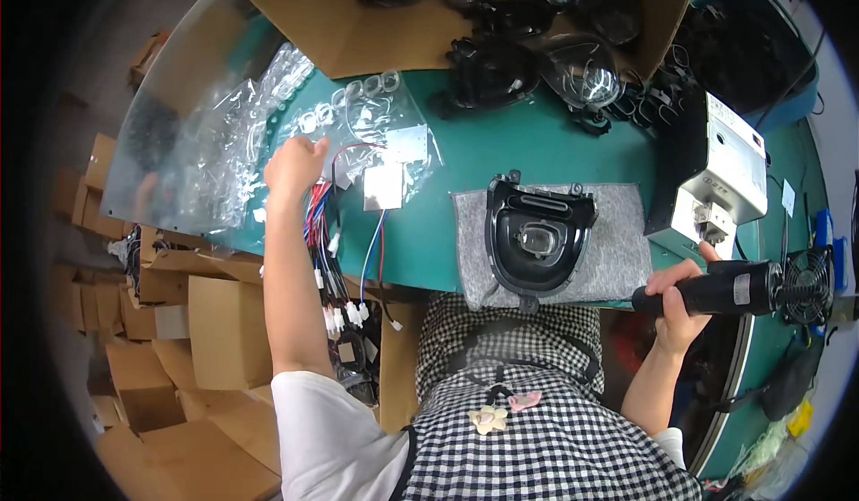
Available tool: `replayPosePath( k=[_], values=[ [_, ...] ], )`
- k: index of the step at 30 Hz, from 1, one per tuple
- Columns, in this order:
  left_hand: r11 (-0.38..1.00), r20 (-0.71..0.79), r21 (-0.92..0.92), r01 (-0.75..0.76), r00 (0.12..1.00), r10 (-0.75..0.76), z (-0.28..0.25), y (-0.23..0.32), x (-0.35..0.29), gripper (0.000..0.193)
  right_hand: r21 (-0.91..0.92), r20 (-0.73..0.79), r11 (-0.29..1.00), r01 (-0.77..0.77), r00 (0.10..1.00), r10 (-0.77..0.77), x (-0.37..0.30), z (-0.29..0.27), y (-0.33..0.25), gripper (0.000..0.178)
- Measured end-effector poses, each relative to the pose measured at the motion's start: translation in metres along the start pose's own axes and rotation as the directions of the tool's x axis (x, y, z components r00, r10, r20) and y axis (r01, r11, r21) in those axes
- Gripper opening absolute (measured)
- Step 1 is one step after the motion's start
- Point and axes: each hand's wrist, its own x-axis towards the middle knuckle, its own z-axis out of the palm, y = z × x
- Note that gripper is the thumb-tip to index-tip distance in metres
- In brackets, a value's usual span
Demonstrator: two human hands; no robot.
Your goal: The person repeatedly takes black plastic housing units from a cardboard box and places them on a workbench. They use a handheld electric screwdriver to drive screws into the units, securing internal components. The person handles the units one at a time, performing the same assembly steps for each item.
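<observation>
While the right grip clasped a black cylindrical tool near its left end, one finger raised off the barrel, the left grip reached out over the far left side with its fingers curled; whether it clutched anything could not be told. Just beside the left grip lay a bundle of colored wires, some of whose white plugs hung over the near edge. To its right sat a flat white square with more wires running from it, and behind that a clear plastic bag held small pale pieces. Between the two grips, a black housing with a clear window rested on a gray cloth, its rounded end toward the wearer of a checked apron. A white-and-silver metal box stood right of the cloth, just beyond the raised finger. All were spread across a green tabletop. Along the back, an open cardboard carton bore several black parts, and a blue bin stood at the far right. Cardboard boxes crowded the area left of the tabletop.
</observation>
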Motion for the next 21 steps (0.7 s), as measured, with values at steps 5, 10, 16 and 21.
replayPosePath(
  k=[5, 10, 16, 21],
  values=[
    [0.993, -0.027, 0.097, 0.067, 0.998, -0.065, 0.014, 0.03, 0.003, 0.05, 0.007, -0.027, 1.0, -0.017, 0.999, 0.017, 0.002, 0.003, -0.004, 0.07],
    [0.937, -0.22, -0.338, -0.082, 0.975, 0.005, 0.023, 0.034, 0.014, 0.027, 0.014, -0.056, 1.0, -0.014, 0.998, 0.015, 0.003, 0.001, -0.003, 0.071],
    [0.421, 0.157, -0.906, -0.043, 0.889, 0.43, -0.051, 0.176, -0.008, 0.022, -0.022, -0.093, 0.999, -0.027, 0.995, 0.025, 0.014, 0.004, 0.0, 0.075],
    [0.175, 0.247, -0.968, 0.179, 0.789, 0.563, 0.008, 0.265, -0.002, 0.049, -0.034, -0.099, 0.997, -0.065, 0.993, 0.061, 0.014, 0.006, -0.001, 0.078]
  ],
)
